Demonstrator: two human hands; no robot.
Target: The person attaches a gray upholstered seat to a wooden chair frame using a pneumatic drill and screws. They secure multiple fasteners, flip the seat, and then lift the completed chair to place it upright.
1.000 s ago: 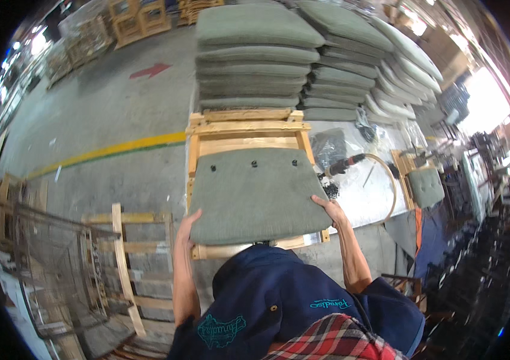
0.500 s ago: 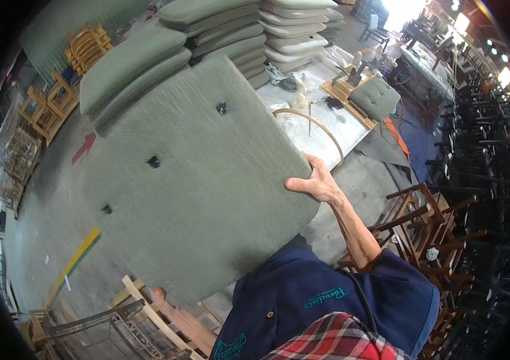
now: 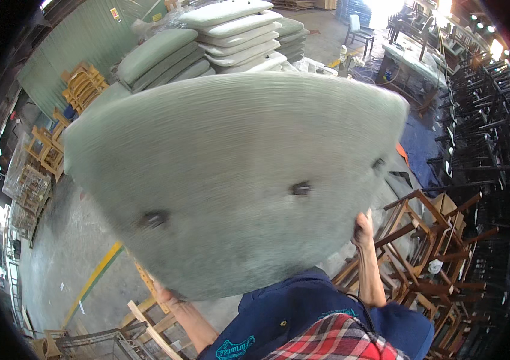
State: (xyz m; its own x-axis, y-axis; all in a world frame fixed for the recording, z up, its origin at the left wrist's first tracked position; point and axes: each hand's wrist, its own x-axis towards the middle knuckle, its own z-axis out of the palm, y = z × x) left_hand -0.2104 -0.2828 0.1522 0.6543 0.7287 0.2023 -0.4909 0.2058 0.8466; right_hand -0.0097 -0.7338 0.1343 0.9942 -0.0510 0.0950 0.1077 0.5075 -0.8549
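Observation:
A large grey-green seat cushion (image 3: 237,138), blurred by motion, fills the middle of the view. Three dark spots show in a row across its face. My left hand (image 3: 166,294) grips the cushion's near-left edge, its fingers partly hidden behind the cushion. At the right edge, my right hand (image 3: 363,229) is closed on the cushion near its lower right corner. The cushion is held up off any surface, in front of my body, and hides the worktable behind it.
Stacked pale cushions (image 3: 234,24) and grey-green cushions (image 3: 159,57) stand beyond. Dark brown wooden chair frames (image 3: 426,240) are piled at the right, black chairs (image 3: 489,132) behind them. Light wooden frames (image 3: 84,90) stand far left; a wooden rail (image 3: 150,330) lies near my left arm.
The cushion has been swung round and raised, its row of dark spots now lower and running across. My right hand has shifted right and down along with it; both hands keep hold.

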